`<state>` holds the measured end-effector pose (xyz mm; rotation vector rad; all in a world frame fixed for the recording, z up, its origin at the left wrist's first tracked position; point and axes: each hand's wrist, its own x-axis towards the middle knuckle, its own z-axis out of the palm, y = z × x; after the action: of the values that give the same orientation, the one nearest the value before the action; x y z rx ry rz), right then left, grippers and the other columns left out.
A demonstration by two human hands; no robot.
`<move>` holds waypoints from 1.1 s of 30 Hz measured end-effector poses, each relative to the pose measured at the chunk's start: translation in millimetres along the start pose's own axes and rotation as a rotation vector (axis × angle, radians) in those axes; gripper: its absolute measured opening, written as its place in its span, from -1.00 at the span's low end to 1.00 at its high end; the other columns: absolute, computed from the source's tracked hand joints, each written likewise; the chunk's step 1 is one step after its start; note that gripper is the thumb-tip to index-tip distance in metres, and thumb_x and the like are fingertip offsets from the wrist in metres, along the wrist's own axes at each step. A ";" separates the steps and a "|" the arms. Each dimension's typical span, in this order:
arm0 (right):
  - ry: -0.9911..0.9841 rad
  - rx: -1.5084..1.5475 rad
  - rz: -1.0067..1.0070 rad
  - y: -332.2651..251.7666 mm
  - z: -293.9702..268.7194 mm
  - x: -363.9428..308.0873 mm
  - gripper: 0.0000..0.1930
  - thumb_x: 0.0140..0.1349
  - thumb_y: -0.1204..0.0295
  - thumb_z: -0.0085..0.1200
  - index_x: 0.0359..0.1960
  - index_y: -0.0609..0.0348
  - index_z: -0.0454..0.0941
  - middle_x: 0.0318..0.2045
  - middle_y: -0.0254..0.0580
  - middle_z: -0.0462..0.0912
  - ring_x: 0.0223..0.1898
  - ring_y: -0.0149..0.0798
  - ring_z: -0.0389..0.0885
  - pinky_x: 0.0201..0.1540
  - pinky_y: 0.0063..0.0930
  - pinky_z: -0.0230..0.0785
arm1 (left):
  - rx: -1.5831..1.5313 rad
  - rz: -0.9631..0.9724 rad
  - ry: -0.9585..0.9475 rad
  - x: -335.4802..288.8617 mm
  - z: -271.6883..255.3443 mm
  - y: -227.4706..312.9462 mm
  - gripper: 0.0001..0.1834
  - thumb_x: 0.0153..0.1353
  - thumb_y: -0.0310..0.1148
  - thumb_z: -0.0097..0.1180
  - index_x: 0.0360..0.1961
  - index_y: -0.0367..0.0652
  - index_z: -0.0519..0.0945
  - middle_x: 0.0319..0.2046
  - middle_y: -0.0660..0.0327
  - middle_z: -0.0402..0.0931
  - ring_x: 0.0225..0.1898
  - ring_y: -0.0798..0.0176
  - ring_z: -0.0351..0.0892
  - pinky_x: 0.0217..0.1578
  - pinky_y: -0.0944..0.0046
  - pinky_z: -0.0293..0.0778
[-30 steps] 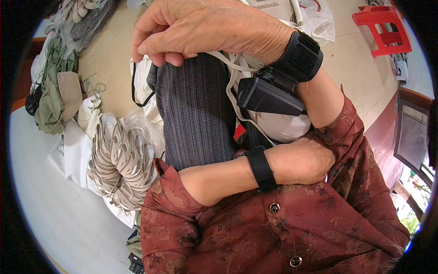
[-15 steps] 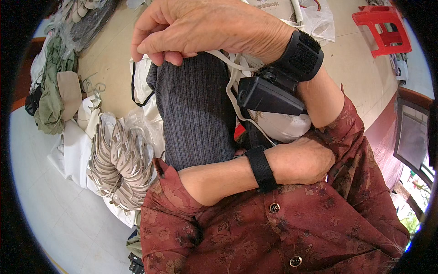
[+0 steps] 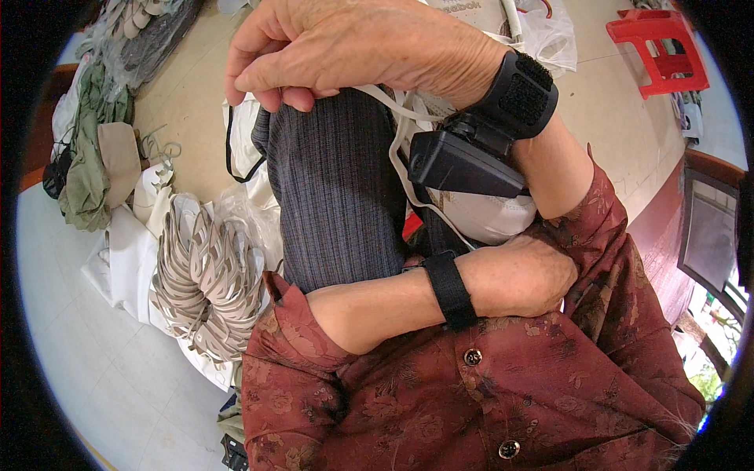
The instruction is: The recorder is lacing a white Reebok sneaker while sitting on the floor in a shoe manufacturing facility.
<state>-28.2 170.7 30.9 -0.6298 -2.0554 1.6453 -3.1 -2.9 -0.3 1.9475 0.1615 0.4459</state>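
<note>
- While the right hand hangs over the knee, a white strap lies just beside it, its upper end passing out of sight beneath the palm.
- The right fingers are loosely curled, the thumb near the index finger; whether they grip the strap or anything else, I cannot tell.
- Below that hand is a dark striped trouser leg.
- Right of the leg, partly hidden by the black device on the right wrist, sits a rounded white thing.
- Across the lap, the left hand is tucked against the right sleeve; its fingers are hidden, so their opening and hold cannot be told.
- A black band circles the left wrist.
- Left of the leg, a ring-shaped bundle of beige pieces rests on white material.
- Farther out are green cloth, upper left, and a red stool, upper right.
</note>
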 end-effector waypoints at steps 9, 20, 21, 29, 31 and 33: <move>0.007 0.008 -0.037 0.8 -1.0 -0.1 -0.75 0.12 0.29 0.16 -0.34 0.23 0.70 -0.56 -0.33 0.64 -0.55 -0.45 0.56 -0.51 -0.52 0.37 | 0.010 0.000 -0.018 1.3 -0.2 0.1 -0.77 0.21 -0.29 0.09 -0.33 -0.26 0.46 -0.39 -0.01 0.51 -0.31 -0.11 0.58 -0.26 0.01 0.47; 0.019 0.007 -0.045 3.0 0.0 0.5 -0.75 0.12 0.27 0.17 -0.38 0.23 0.70 -0.58 -0.34 0.63 -0.56 -0.45 0.55 -0.50 -0.51 0.37 | 0.029 0.001 -0.038 2.4 -1.7 0.6 -0.76 0.21 -0.28 0.09 -0.31 -0.27 0.46 -0.38 -0.01 0.51 -0.31 -0.12 0.59 -0.25 0.01 0.49; 0.019 0.007 -0.045 2.6 -0.1 0.4 -0.75 0.12 0.27 0.17 -0.38 0.23 0.70 -0.58 -0.34 0.63 -0.56 -0.45 0.55 -0.50 -0.51 0.37 | 0.030 0.001 -0.038 2.4 -1.4 0.7 -0.76 0.21 -0.28 0.09 -0.31 -0.27 0.46 -0.38 -0.01 0.51 -0.31 -0.12 0.59 -0.25 0.01 0.49; 0.012 -0.021 -0.042 1.0 -1.2 0.6 -0.74 0.11 0.27 0.15 -0.39 0.24 0.69 -0.58 -0.34 0.63 -0.57 -0.45 0.56 -0.49 -0.52 0.37 | 0.014 -0.001 -0.007 2.6 -1.4 0.8 -0.76 0.22 -0.28 0.08 -0.31 -0.28 0.46 -0.39 -0.03 0.53 -0.32 -0.13 0.60 -0.27 -0.01 0.50; 0.014 -0.013 -0.043 1.6 -0.8 0.3 -0.74 0.11 0.26 0.15 -0.39 0.24 0.69 -0.58 -0.34 0.63 -0.56 -0.45 0.56 -0.49 -0.51 0.37 | 0.016 -0.019 -0.035 3.6 -3.0 1.9 -0.76 0.21 -0.28 0.08 -0.32 -0.28 0.46 -0.40 -0.04 0.53 -0.32 -0.14 0.60 -0.27 -0.02 0.49; 0.018 -0.007 -0.045 1.5 -0.8 -0.1 -0.73 0.11 0.26 0.15 -0.39 0.24 0.69 -0.58 -0.34 0.63 -0.56 -0.45 0.56 -0.49 -0.51 0.37 | 0.019 -0.036 -0.063 4.0 -3.5 2.1 -0.76 0.21 -0.28 0.08 -0.32 -0.28 0.47 -0.40 -0.04 0.53 -0.33 -0.14 0.60 -0.27 -0.02 0.49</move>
<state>-27.5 171.6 29.5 -0.5943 -2.0490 1.6026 -1.0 0.5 3.8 1.9714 0.1608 0.3601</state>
